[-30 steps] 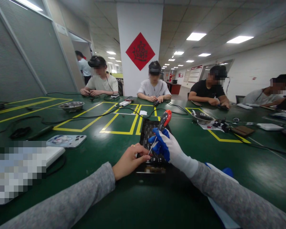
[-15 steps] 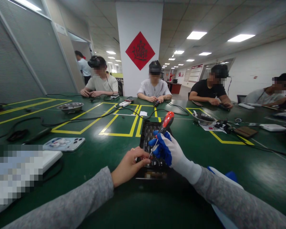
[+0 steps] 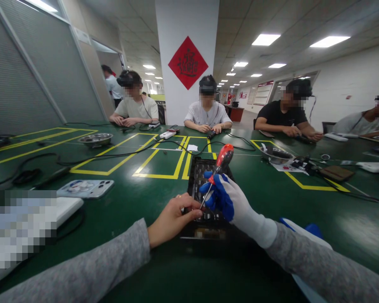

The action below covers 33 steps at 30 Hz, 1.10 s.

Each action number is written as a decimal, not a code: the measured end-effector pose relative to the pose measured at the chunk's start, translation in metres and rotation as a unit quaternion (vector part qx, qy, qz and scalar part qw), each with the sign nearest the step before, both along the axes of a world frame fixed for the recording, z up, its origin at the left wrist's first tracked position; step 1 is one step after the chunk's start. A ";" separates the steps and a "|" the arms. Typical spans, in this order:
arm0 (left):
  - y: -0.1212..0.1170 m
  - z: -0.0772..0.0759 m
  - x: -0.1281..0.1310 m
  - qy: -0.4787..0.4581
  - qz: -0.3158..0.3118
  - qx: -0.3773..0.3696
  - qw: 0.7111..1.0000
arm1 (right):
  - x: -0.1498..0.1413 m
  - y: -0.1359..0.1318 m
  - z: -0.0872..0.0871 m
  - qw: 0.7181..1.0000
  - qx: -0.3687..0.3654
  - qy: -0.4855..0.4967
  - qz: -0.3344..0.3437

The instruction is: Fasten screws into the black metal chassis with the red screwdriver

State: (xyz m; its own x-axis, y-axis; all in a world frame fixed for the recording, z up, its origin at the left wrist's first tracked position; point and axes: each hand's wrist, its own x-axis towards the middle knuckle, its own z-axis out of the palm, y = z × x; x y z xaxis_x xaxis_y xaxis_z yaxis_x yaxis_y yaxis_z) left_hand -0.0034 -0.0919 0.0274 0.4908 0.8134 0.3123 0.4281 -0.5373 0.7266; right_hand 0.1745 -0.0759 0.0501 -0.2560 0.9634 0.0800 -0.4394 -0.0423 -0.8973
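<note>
Screwdriver (image 3: pixel 219 166): gloved right hand (image 3: pixel 229 200) gripping it, tip staying at black tray (image 3: pixel 198 176); bare left hand (image 3: pixel 172 216), fingers pinched, still steadying the tray's edge; little changing.

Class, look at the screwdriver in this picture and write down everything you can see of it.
The screwdriver has a red handle with black patches, glossy like plastic, and a thin bright metal shaft. It is tilted, handle up and away, tip down toward the person. The gloved right hand has it in its grip around the lower handle. The tip ends close to the fingertips of the bare left hand, over the black tray-like object on the green table; whether the tip touches anything cannot be told.
</note>
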 end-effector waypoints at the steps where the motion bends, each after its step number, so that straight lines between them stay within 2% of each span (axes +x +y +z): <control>1: 0.001 0.000 0.000 0.006 -0.013 0.004 1.000 | 0.000 0.000 0.000 1.000 -0.008 0.006 0.007; 5: 0.001 0.001 -0.002 0.021 -0.035 0.014 0.999 | 0.000 -0.001 0.000 1.000 -0.005 0.006 0.006; 10: 0.001 -0.005 -0.003 -0.008 0.005 -0.015 1.000 | -0.001 -0.002 0.000 0.999 0.015 -0.034 0.000; 14: 0.001 -0.006 -0.004 -0.017 -0.024 -0.048 0.998 | -0.001 -0.003 0.001 0.999 -0.002 -0.044 0.021; 18: 0.000 -0.004 -0.004 -0.004 -0.040 -0.033 0.999 | 0.001 -0.002 -0.001 0.999 -0.015 -0.024 0.039; 26: -0.001 -0.009 -0.002 -0.042 0.003 -0.053 0.998 | 0.000 -0.002 -0.002 0.999 0.020 -0.040 0.027; 33: -0.002 -0.005 -0.003 -0.029 -0.042 -0.041 0.998 | 0.001 -0.003 0.000 0.998 -0.013 -0.031 0.047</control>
